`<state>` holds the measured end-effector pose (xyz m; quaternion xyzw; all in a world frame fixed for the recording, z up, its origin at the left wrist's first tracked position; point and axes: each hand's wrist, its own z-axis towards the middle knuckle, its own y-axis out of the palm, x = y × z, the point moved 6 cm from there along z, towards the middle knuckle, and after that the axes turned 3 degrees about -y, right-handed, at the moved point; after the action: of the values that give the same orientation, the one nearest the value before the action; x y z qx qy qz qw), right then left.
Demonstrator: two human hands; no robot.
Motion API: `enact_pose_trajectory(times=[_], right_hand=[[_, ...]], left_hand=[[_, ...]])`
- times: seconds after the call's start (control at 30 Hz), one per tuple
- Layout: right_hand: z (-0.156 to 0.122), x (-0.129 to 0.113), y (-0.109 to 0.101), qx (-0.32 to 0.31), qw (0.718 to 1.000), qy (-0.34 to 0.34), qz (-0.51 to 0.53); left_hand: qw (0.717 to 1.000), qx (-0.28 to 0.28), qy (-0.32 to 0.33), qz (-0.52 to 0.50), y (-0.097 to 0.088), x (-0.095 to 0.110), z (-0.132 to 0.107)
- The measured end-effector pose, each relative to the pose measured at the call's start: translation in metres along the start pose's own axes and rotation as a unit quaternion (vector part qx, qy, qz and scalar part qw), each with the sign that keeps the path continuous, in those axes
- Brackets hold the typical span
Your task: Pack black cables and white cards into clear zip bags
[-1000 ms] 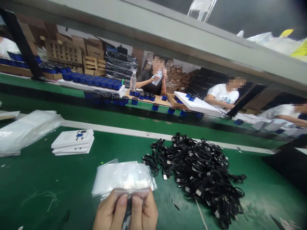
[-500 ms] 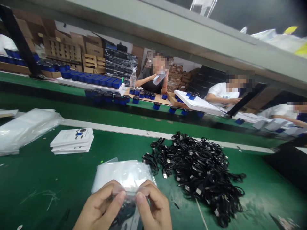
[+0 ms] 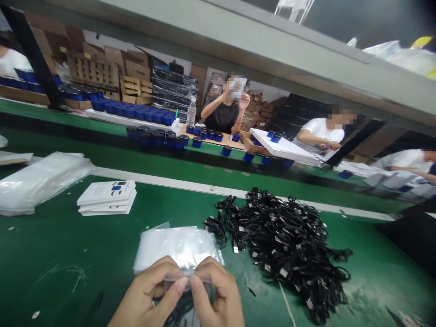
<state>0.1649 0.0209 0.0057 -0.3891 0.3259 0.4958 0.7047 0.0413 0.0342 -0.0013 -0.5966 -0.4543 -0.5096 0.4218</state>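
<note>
My left hand (image 3: 150, 297) and my right hand (image 3: 216, 295) meet at the bottom centre, both pinching the top edge of a small clear zip bag (image 3: 185, 293) with a dark coiled cable inside. Thumb and forefinger of each hand press together on the bag's strip. Just beyond my fingers lies a stack of empty clear bags (image 3: 177, 245) on the green table (image 3: 68, 245). A big heap of black coiled cables (image 3: 286, 247) lies to the right of my hands.
A pile of white leaflets (image 3: 107, 197) and a stack of plastic bags (image 3: 37, 179) lie at the left. Past a white strip runs a green conveyor (image 3: 170, 165). Beyond it stand several blue round items (image 3: 150, 119), a water bottle (image 3: 190, 113) and seated people.
My hands rose into view and spread a little, then drew together again, thumbs and forefingers pinching along the bag's top edge. The person opposite lifted a hand towards the head.
</note>
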Motion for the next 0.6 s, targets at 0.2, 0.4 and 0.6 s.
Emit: enact_pose_trajectory(times=[0.2,0.4,0.6], right_hand=[[-0.003,0.000,0.000,0.006,1.000,0.008,-0.028],[-0.008,-0.002,0.006,-0.020,0.998,-0.018,-0.049],[-0.010,0.003,0.009,-0.020,0.999,0.035,-0.028]], left_hand=[[0.998,-0.026,0.019,0.059,-0.003,-0.001,0.002],[0.989,-0.054,0.031,0.138,-0.009,-0.006,-0.002],[0.996,0.008,0.020,0.091,-0.023,-0.012,-0.005]])
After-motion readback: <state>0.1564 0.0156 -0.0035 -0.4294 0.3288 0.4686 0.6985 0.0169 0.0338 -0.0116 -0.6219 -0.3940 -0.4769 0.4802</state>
